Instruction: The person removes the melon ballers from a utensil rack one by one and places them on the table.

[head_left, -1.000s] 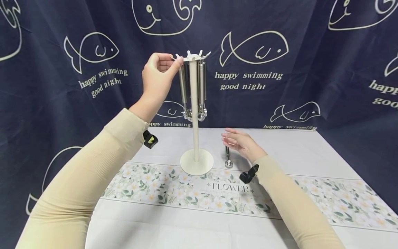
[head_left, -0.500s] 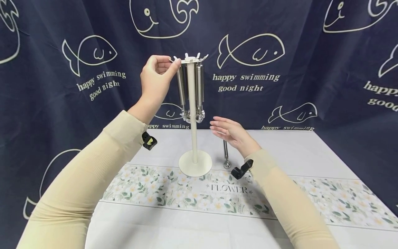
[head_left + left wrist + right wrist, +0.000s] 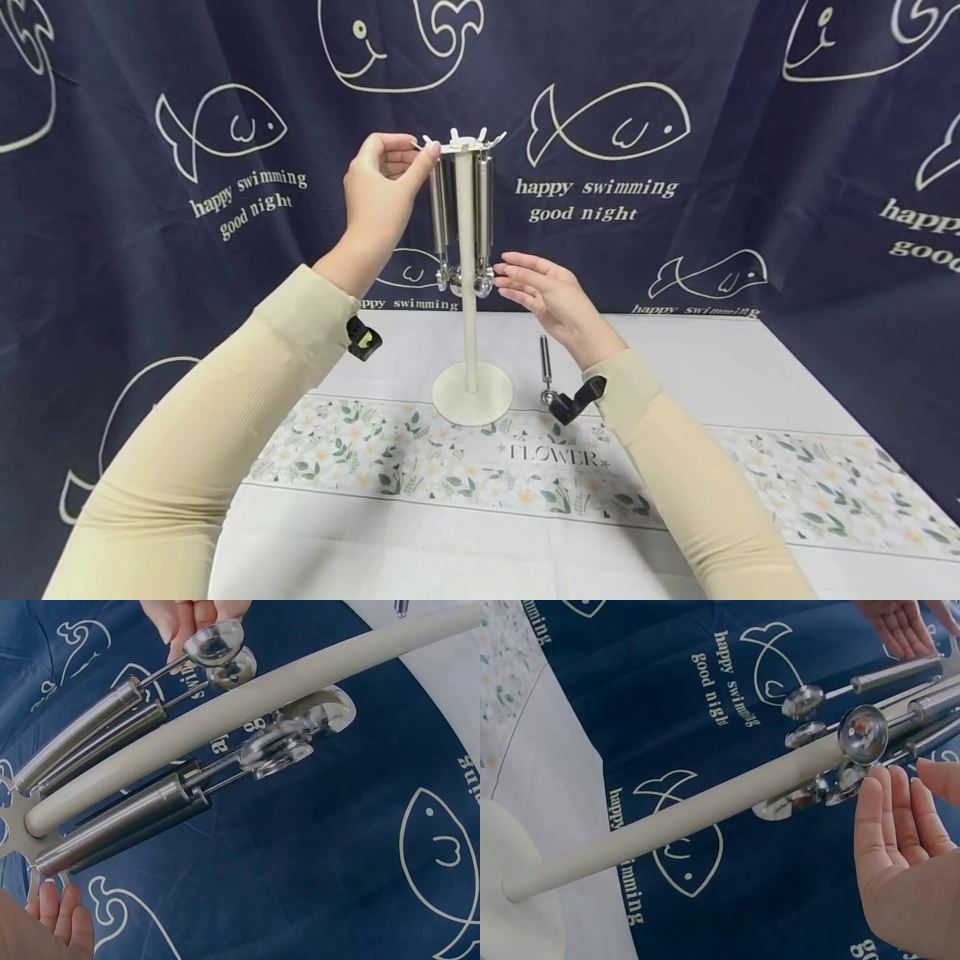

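Fingers of my left hand [image 3: 381, 179] pinch the cream metal stand's [image 3: 468, 333] top hook; my right hand [image 3: 542, 293], fingers straight, nears hanging steel utensils [image 3: 465, 275].

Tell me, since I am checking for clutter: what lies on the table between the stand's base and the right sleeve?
In the head view, one steel tool lies flat between the stand's base and the right sleeve.
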`<state>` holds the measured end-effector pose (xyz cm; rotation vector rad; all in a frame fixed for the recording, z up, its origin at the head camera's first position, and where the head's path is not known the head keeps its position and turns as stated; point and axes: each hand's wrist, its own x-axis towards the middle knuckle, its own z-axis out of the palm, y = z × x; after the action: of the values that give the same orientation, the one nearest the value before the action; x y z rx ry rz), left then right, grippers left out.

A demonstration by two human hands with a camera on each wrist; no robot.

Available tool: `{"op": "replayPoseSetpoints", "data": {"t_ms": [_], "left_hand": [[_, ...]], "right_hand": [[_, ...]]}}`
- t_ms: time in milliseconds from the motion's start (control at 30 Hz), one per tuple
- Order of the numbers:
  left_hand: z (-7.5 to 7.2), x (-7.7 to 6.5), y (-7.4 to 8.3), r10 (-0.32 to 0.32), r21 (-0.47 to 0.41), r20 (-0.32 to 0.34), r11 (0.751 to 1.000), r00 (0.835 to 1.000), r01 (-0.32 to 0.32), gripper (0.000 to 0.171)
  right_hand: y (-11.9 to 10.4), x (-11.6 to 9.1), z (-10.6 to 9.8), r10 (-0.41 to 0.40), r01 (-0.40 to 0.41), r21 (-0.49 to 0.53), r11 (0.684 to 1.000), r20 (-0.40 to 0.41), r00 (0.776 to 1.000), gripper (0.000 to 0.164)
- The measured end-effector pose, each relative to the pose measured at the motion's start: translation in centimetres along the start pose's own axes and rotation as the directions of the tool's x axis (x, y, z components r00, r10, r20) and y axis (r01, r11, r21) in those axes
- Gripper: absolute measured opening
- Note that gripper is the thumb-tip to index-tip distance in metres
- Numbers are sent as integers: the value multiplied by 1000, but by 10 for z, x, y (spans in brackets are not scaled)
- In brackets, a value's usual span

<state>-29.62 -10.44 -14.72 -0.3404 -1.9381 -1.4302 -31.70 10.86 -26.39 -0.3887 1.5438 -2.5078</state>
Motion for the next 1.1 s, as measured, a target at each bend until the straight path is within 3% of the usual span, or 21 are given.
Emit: {"op": "replayPoseSetpoints", "data": {"t_ms": [100, 300, 633, 1100], "left_hand": [[0, -1, -1, -4, 2, 2, 1000, 1000, 4, 41], [-1, -1, -2, -3, -3, -5, 1000, 1000, 3, 41], [-1, 0, -3, 9, 5, -6, 1000, 1000, -9, 42], [3, 0, -3, 28, 33, 7, 999, 1000, -29, 42]], "right_hand": [[-2, 0, 2, -13, 13, 16, 1000, 0, 1000, 23], [-5, 1, 8, -46, 45, 33, 998, 28, 999, 19], [-9, 7, 16, -92, 96, -52, 994, 72, 993, 37], [-9, 11, 22, -108, 123, -101, 987, 140, 984, 33]]}}
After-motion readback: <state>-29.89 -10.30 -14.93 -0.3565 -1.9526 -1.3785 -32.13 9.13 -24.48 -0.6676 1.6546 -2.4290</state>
